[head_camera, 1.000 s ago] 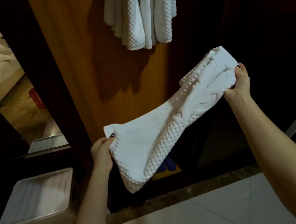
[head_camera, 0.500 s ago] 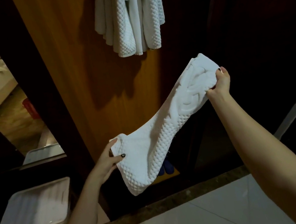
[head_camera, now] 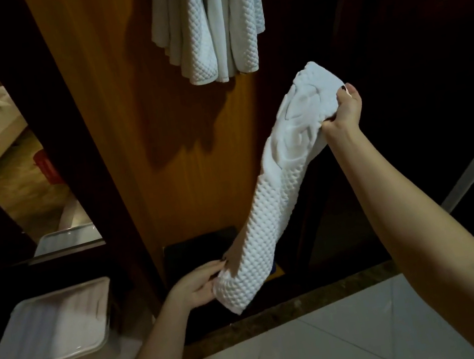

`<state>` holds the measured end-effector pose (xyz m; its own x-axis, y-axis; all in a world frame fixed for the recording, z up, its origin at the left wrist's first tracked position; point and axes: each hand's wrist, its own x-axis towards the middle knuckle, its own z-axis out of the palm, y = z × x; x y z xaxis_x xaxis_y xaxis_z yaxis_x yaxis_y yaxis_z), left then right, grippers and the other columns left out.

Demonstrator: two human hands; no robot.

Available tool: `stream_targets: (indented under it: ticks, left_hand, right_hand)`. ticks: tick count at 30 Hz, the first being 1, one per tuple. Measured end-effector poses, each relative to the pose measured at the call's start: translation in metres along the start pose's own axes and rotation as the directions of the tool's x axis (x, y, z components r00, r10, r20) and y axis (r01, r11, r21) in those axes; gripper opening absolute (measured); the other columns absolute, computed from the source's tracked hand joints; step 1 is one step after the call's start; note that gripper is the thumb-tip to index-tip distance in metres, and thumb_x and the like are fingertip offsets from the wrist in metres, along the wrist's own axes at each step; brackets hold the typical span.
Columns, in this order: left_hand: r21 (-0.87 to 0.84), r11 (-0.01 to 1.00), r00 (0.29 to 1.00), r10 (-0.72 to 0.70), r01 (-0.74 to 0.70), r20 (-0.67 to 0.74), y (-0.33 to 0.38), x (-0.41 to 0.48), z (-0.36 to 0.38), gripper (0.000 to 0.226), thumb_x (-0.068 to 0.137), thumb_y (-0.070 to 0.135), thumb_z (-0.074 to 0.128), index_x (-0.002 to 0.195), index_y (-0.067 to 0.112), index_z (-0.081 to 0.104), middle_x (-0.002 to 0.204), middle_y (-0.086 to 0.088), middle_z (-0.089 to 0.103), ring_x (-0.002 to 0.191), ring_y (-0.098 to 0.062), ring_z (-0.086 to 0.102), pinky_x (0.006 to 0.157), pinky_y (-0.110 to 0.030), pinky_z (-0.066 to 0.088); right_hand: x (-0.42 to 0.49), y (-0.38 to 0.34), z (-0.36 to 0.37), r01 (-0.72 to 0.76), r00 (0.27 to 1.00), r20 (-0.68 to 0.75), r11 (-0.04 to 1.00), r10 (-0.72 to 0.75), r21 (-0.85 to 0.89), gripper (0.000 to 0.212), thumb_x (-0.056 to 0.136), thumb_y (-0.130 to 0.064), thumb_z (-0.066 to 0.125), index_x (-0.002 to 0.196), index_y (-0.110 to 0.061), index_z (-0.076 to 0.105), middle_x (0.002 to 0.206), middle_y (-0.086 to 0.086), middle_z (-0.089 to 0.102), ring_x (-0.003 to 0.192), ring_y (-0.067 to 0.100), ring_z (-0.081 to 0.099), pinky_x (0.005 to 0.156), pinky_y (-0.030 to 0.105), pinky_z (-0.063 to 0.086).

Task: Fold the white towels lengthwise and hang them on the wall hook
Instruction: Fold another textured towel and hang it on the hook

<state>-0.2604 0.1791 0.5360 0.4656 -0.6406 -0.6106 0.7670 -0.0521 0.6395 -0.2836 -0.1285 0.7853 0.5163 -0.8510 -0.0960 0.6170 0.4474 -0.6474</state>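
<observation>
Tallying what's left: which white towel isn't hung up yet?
The white waffle-weave towel held between left hand and right hand; the other white towels hang on the wooden panel.

Waffle-textured white towels point(head_camera: 206, 25) are hung against the wooden wall panel point(head_camera: 116, 130). A white tub point(head_camera: 51, 331) is stood lower left (footing shadowed).

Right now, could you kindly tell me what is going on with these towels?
A person holds a white waffle-textured towel, folded into a narrow strip, slanted between both hands. The right hand grips its upper end; the left hand pinches its lower end. It is not yet hung. More white towels hang above on the orange wooden panel.
</observation>
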Motion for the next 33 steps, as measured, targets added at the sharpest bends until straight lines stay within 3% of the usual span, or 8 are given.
stream_targets:
  ticks: [3,8,10,12,15,20,27,33]
  left_hand:
    - [-0.203,0.978,0.995,0.06,-0.044,0.075,-0.016,0.004,0.006,0.041,0.091,0.02,0.06,0.132,0.013,0.054,0.128,-0.015,0.062,0.114,-0.029,0.063,0.085,-0.042,0.056]
    - [-0.375,0.918,0.989,0.092,-0.128,-0.112,-0.038,0.02,0.015,0.065,0.078,0.03,0.072,0.136,0.011,0.05,0.122,-0.012,0.065,0.101,-0.019,0.067,0.085,-0.041,0.056]
    - [-0.461,0.865,0.98,0.167,-0.2,-0.11,-0.037,0.026,0.018,0.047,0.088,0.023,0.062,0.132,0.009,0.053,0.129,-0.016,0.061,0.105,-0.028,0.063,0.08,-0.052,0.056]
    - [-0.52,0.786,0.942,0.253,-0.334,-0.222,-0.025,0.031,0.017,0.046,0.095,0.006,0.052,0.14,0.005,0.042,0.14,-0.019,0.05,0.113,-0.03,0.057,0.083,-0.046,0.053]
    - [-0.251,0.792,0.808,0.443,-0.556,-0.389,-0.01,0.027,0.015,0.054,0.094,-0.006,0.05,0.145,0.003,0.035,0.143,-0.014,0.047,0.121,-0.023,0.054,0.093,-0.03,0.046]
    - [-0.058,0.734,0.67,0.581,-0.677,-0.463,0.007,0.018,0.005,0.057,0.09,-0.008,0.057,0.142,0.011,0.044,0.13,-0.006,0.058,0.108,-0.011,0.061,0.08,-0.02,0.052]
    - [-0.045,0.786,0.711,0.532,-0.617,-0.459,0.028,0.014,-0.027,0.046,0.086,-0.006,0.059,0.13,0.003,0.056,0.119,-0.008,0.066,0.112,-0.023,0.06,0.099,-0.035,0.045]
    - [0.537,0.784,0.723,0.562,-0.311,-0.402,0.031,0.011,-0.038,0.013,0.086,0.016,0.07,0.093,0.005,0.069,0.085,-0.01,0.07,0.084,-0.031,0.068,0.066,-0.027,0.048]
  right_hand:
    - [-0.002,0.0,0.009,0.015,1.0,0.011,1.0,-0.016,0.019,0.034,0.1,-0.004,0.048,0.132,-0.011,0.047,0.13,0.021,0.056,0.117,0.037,0.059,0.099,0.051,0.049]
    - [-0.002,-0.005,0.021,0.056,0.998,0.018,0.998,-0.057,0.04,0.032,0.1,-0.005,0.048,0.132,-0.009,0.046,0.126,0.022,0.057,0.114,0.037,0.06,0.096,0.051,0.051]
    - [-0.004,-0.004,0.025,0.069,0.998,0.01,0.997,-0.07,0.021,0.033,0.1,-0.005,0.048,0.132,-0.009,0.046,0.122,0.02,0.058,0.108,0.034,0.062,0.095,0.049,0.053]
    - [-0.005,-0.004,0.025,0.089,0.996,-0.011,0.996,-0.089,0.005,0.033,0.1,-0.004,0.048,0.133,-0.007,0.046,0.114,0.018,0.058,0.1,0.03,0.062,0.094,0.047,0.053]
    - [-0.004,-0.004,0.02,0.091,0.994,-0.053,0.996,-0.091,-0.005,0.033,0.1,-0.004,0.047,0.133,-0.008,0.047,0.103,0.013,0.058,0.092,0.026,0.061,0.089,0.042,0.054]
    - [0.001,-0.007,0.012,0.077,0.995,-0.064,0.997,-0.077,-0.007,0.036,0.099,-0.002,0.046,0.135,-0.007,0.045,0.115,0.017,0.057,0.101,0.03,0.061,0.095,0.044,0.052]
    - [0.004,-0.018,0.013,0.081,0.997,-0.012,0.997,-0.081,-0.004,0.036,0.1,-0.003,0.047,0.135,-0.008,0.044,0.129,0.02,0.055,0.116,0.035,0.059,0.097,0.049,0.051]
    - [0.005,-0.023,0.013,0.082,0.988,0.132,0.996,-0.076,-0.042,0.026,0.099,-0.003,0.049,0.123,-0.01,0.046,0.121,0.018,0.055,0.115,0.035,0.059,0.094,0.05,0.053]
